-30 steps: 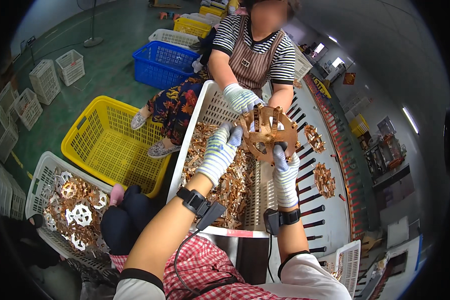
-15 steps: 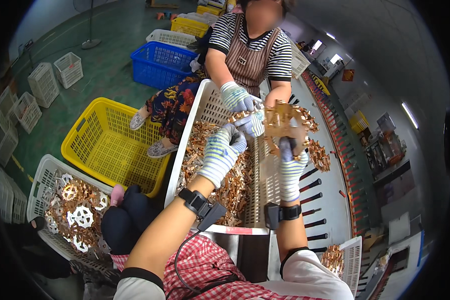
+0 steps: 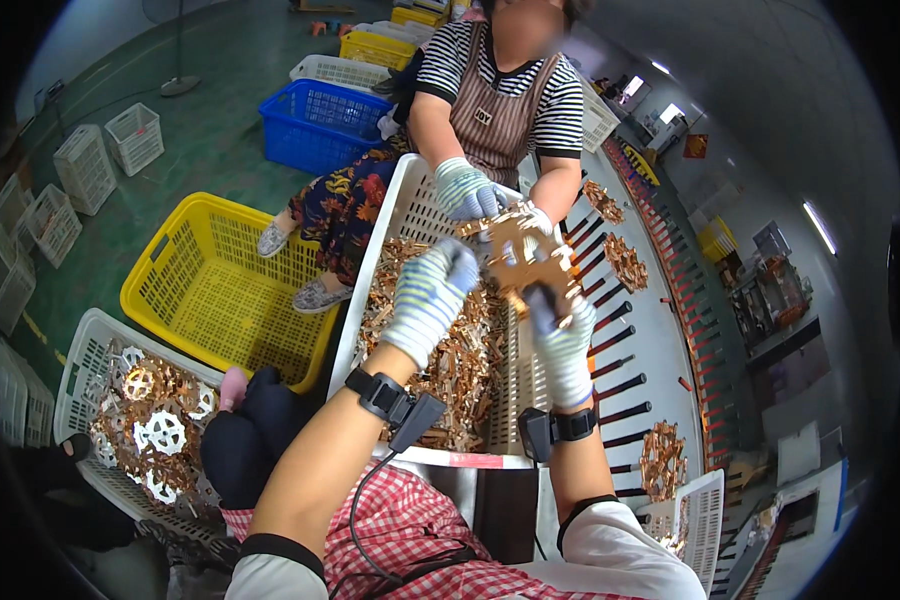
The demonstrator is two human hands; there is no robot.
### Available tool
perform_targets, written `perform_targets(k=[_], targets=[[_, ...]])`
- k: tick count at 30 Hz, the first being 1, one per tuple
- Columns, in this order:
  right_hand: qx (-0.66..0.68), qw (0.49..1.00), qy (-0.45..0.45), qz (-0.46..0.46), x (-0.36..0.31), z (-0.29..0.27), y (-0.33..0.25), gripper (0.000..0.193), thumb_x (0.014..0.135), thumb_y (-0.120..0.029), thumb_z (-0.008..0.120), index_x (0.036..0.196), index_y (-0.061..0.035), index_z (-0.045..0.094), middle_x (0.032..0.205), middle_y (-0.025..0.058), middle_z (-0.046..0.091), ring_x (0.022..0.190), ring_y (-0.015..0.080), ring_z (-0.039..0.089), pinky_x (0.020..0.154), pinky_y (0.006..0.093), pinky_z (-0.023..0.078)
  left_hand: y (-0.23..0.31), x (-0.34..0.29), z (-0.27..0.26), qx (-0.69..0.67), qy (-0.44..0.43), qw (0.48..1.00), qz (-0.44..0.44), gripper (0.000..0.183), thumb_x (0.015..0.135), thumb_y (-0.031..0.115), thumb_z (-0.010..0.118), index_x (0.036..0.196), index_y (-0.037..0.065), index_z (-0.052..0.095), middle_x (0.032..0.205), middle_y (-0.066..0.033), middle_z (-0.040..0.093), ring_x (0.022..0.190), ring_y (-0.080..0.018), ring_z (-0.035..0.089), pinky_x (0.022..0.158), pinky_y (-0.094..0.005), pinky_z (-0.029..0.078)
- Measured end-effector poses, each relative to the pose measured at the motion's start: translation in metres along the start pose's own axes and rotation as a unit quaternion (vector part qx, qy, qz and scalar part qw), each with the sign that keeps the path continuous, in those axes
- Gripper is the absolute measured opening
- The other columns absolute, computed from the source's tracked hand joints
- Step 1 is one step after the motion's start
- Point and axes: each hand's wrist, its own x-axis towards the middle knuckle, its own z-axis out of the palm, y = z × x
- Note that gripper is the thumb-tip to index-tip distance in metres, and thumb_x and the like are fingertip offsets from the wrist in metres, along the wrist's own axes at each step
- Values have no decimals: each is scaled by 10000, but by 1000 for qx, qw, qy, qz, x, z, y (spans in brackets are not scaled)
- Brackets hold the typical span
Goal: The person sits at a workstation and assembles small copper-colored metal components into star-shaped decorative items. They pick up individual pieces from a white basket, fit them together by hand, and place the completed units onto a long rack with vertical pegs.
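Fingers of the right hand grip the near edge of a blurred copper-coloured wheel, up above the right side of the white crate! Left hand just beside it, fingers curled; whether they grip anything, I can't tell. Co-worker's gloved hand at the far side, and another toothed part stands toward the near end of the surface.

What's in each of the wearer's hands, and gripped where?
Right hand: a copper-coloured toothed part, held by its lower edge, nearest the wearer. Left hand: curled beside the part; too blurred to tell if it holds anything.
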Motion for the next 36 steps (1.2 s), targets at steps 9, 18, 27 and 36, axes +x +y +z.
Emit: perform_targets(k=[9, 18, 27, 36], targets=[[90, 980, -92, 149, -1, -3, -10, 130, 805, -86, 723, 911, -16, 694, 747, 7, 676, 651, 75, 588, 612, 239, 460, -5, 6, 2, -27, 91, 995, -11, 302, 950, 317, 532, 882, 27, 582, 697, -15, 549, 585, -91, 439, 565, -262, 400], [136, 981, -7, 137, 6, -3, 10, 107, 816, -86, 718, 766, -33, 641, 692, 13, 624, 623, 83, 555, 557, 255, 431, 3, -6, 8, 49, 22, 994, 91, 162, 857, 168, 649, 801, 32, 582, 652, -11, 556, 585, -63, 447, 554, -248, 432], [54, 982, -151, 100, 1, 1, -13, 141, 819, -67, 687, 953, -24, 682, 738, 43, 656, 650, 98, 586, 600, 268, 462, -2, 4, 10, -63, 46, 997, 4, 288, 894, 297, 632, 814, 22, 595, 635, 28, 516, 567, -62, 413, 528, -255, 385], [92, 988, -12, 126, 6, -9, 8, 119, 840, -85, 679, 910, 11, 683, 745, 33, 673, 639, 85, 586, 588, 258, 466, -6, -6, 14, 45, -21, 999, 17, 191, 865, 227, 632, 829, 40, 614, 614, -31, 595, 538, -73, 499, 512, -259, 420]])
